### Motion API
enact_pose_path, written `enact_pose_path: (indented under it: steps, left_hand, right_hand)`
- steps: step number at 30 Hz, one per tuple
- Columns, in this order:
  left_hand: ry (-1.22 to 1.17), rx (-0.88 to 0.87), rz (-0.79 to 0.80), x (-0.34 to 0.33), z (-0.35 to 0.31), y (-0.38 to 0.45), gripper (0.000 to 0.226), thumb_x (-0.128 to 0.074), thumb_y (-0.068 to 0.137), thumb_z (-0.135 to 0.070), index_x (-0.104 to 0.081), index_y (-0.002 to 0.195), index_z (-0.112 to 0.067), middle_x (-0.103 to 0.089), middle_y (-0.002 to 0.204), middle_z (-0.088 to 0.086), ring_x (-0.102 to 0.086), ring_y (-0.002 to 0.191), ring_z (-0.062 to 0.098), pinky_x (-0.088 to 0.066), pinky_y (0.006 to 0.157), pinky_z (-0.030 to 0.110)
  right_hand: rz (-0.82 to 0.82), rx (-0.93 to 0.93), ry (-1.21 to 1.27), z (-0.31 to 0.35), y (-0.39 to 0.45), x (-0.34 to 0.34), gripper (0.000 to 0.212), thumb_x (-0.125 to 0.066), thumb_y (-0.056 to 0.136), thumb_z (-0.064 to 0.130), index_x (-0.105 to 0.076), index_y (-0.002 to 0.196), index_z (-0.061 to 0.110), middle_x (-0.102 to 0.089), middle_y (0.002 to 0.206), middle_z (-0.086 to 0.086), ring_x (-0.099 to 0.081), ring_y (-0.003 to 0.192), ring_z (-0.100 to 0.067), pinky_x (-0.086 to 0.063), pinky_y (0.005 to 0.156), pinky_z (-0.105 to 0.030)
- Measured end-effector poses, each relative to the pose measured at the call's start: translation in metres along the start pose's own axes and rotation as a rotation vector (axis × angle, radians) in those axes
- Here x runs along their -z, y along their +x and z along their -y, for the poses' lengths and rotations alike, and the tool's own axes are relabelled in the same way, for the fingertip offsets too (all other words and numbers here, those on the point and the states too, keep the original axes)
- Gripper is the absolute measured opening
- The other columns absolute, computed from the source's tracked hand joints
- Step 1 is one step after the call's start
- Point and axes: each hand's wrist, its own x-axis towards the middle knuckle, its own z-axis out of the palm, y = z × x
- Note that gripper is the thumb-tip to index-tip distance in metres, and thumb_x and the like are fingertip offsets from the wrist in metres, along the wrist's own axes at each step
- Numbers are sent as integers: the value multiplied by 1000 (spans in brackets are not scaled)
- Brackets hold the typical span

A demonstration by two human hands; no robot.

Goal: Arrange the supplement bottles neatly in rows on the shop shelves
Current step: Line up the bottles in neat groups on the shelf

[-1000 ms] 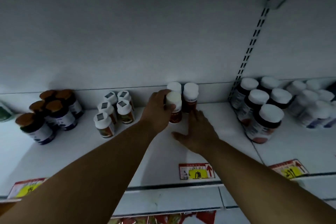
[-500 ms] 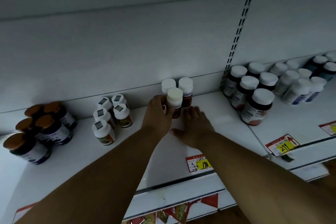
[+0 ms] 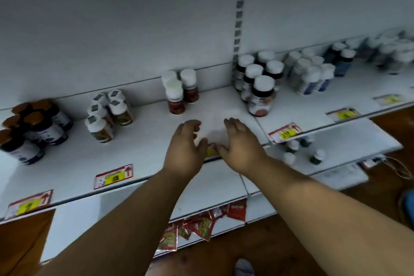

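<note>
Now both hands hover empty above the front part of the white shelf (image 3: 156, 152). The left hand (image 3: 184, 151) has its fingers loosely curled and grips nothing; the right hand (image 3: 240, 144) is relaxed, fingers nearly straight, also holding nothing. The two hands are close together, thumbs almost meeting over a price tag at the shelf edge.

Behind them, near the back wall, stand three red-labelled bottles with white caps (image 3: 177, 94), upright and touching one another: one in front, two behind. They are apart from both hands.

To the left on the same shelf stands a cluster of small white-capped bottles with grey squares on their lids (image 3: 107, 113), and farther left a group of dark bottles with brown caps (image 3: 33, 127). To the right, past the slotted upright (image 3: 238, 13), the neighbouring shelf carries a double row of dark bottles with white caps (image 3: 259, 87), then white bottles (image 3: 311, 74) and blue ones, blurred. Red and yellow price tags (image 3: 113, 176) lie along the shelf fronts. Below hang red sachets (image 3: 201, 224), and a few small bottles stand on a lower shelf at right.
</note>
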Motion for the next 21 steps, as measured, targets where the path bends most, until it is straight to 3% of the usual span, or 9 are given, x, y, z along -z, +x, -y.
enact_pose_path:
  steps: [4, 8, 11, 17, 21]
  left_hand:
    - [31, -209, 76, -26, -22, -25, 42, -69, 88, -20, -54, 127, -20, -57, 122, 1, -58, 105, 16, -48, 88, 28]
    - [108, -435, 252, -60, -44, -52, 44, -69, 86, -22, -54, 128, -16, -58, 121, 7, -56, 110, 23, -45, 91, 32]
    - [70, -384, 351, -83, -57, -77, 47, -67, 88, -28, -50, 132, -21, -54, 130, 3, -53, 117, 20, -48, 96, 36]
    - [103, -324, 427, -140, -78, -74, 49, -65, 91, -31, -47, 136, -24, -51, 135, -2, -51, 120, 15, -47, 98, 35]
    - [181, -261, 457, -206, -81, -62, 51, -66, 90, -31, -46, 137, -25, -52, 133, -1, -52, 118, 17, -48, 97, 35]
  right_hand:
    - [-141, -136, 84, -28, -65, 28, 68, -56, 95, 36, -28, 151, 10, -29, 156, -9, -26, 144, -24, -24, 116, -30]
    - [-195, -362, 103, -54, -128, 30, 64, -53, 96, 38, -29, 151, 17, -29, 156, -4, -27, 143, -22, -28, 114, -31]
    - [-222, -370, 77, -72, -162, 28, 62, -57, 94, 38, -39, 146, 10, -42, 146, -9, -42, 133, -28, -42, 105, -39]
    - [-265, -384, 107, -132, -169, 43, 61, -58, 93, 41, -41, 145, 15, -42, 146, -4, -46, 127, -22, -39, 102, -27]
    - [-184, -366, 196, -198, -151, 42, 56, -61, 93, 38, -43, 143, 20, -46, 139, 2, -45, 124, -11, -32, 93, -17]
